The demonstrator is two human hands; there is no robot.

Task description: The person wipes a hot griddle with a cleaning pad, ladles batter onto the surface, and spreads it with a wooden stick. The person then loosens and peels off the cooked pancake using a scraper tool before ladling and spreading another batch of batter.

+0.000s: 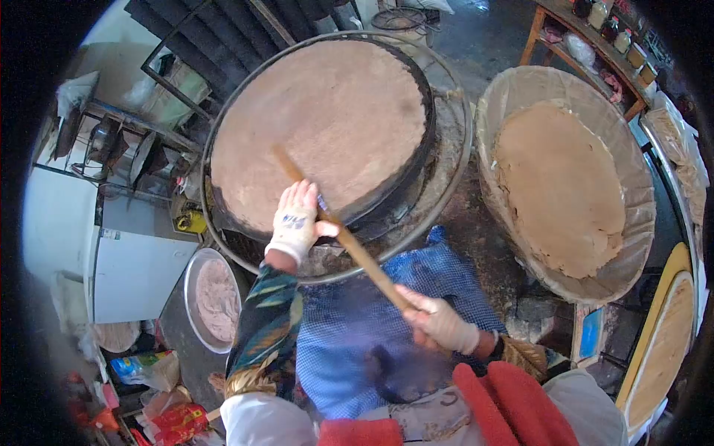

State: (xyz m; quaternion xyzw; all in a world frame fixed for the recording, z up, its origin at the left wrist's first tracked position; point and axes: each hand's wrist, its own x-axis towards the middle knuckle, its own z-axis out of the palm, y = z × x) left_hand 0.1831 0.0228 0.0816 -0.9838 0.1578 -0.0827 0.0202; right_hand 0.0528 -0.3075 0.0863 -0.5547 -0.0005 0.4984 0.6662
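Observation:
A large round griddle (327, 126) in front of me is covered by a thin, pale brown layer of batter. Slanting over its near edge is a long, flat wooden stick (372, 271); its far end reaches over the layer. My right hand (439, 321), in a pale glove with bare fingertips, is wrapped round the near end of this stick. Farther up, my left hand (294, 223), gloved the same way, lies against the stick with fingers stretched out flat and thumb across it.
To the right stands a large cloth-lined basket (487, 156) with a brown dough-like mass. A metal basin (195, 286) of pinkish paste sits at the left. A metal ring (462, 141) surrounds the griddle. Blue checked cloth (372, 349) covers my lap. Jars stand on a wooden shelf (547, 33).

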